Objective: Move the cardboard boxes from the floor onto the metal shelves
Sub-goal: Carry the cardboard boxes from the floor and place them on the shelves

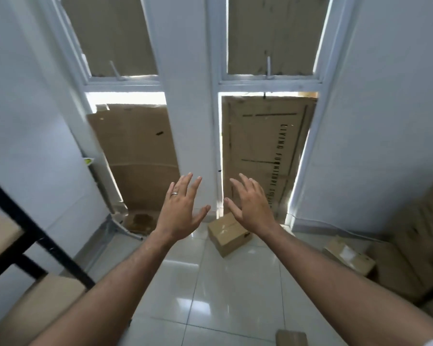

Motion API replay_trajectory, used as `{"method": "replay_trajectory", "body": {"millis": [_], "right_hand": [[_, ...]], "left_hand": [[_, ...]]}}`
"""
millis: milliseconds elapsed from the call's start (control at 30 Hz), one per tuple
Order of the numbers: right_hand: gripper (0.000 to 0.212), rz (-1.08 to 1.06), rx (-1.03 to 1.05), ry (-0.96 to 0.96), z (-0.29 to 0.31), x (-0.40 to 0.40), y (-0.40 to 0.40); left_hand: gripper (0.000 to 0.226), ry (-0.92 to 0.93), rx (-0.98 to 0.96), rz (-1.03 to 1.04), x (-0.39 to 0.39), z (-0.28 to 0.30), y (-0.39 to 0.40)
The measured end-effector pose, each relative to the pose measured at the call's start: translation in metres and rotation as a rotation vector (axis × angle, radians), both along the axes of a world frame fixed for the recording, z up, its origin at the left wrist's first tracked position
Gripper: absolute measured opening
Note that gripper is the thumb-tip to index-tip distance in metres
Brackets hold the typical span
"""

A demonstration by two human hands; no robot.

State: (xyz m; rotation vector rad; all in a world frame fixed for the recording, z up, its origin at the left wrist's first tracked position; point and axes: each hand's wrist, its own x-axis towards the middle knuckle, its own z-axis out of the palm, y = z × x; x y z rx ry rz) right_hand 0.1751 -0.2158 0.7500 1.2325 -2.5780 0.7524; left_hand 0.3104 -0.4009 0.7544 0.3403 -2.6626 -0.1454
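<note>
A small brown cardboard box (229,236) lies on the white tiled floor by the far wall, under the windows. Both my arms stretch forward toward it. My left hand (181,211), with a ring on one finger, is spread open in the air to the left of the box. My right hand (250,204) is also spread open, and its palm hides the box's upper right corner. Neither hand touches the box. A second box with a white label (348,254) rests on the floor at the right. The black metal shelf frame (33,229) runs along the left edge.
Tan boards (0,236) sit in the shelf at the left. Larger cardboard boxes (420,245) are stacked at the right. A small cardboard piece (291,338) lies near the bottom edge. Cardboard sheets (263,151) cover the windows. A metal stand (125,228) leans in the far left corner.
</note>
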Motion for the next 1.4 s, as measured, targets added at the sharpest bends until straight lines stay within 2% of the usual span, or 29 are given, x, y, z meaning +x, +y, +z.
{"method": "replay_trajectory", "body": {"millis": [167, 533, 700, 1033, 1233, 1400], "right_hand": [[0.063, -0.109, -0.001, -0.085, -0.033, -0.043, -0.010], [0.061, -0.315, 0.037, -0.257, -0.117, -0.117, -0.112], [0.059, -0.389, 0.047, -0.345, -0.150, -0.137, -0.134], [0.060, -0.457, 0.095, -0.519, -0.229, -0.207, -0.182], [0.059, -0.498, 0.129, -0.632, -0.300, -0.239, -0.213], [0.060, -0.555, 0.116, -0.700, -0.374, -0.249, -0.240]], "left_hand": [[0.080, -0.093, 0.076, -0.101, -0.058, -0.032, -0.029], [0.079, -0.331, 0.207, -0.247, -0.180, -0.096, -0.157], [0.081, -0.434, 0.222, -0.306, -0.225, -0.129, -0.191], [0.081, -0.556, 0.249, -0.323, -0.315, -0.208, -0.243], [0.082, -0.642, 0.266, -0.335, -0.353, -0.274, -0.278], [0.083, -0.685, 0.277, -0.347, -0.380, -0.353, -0.304]]}}
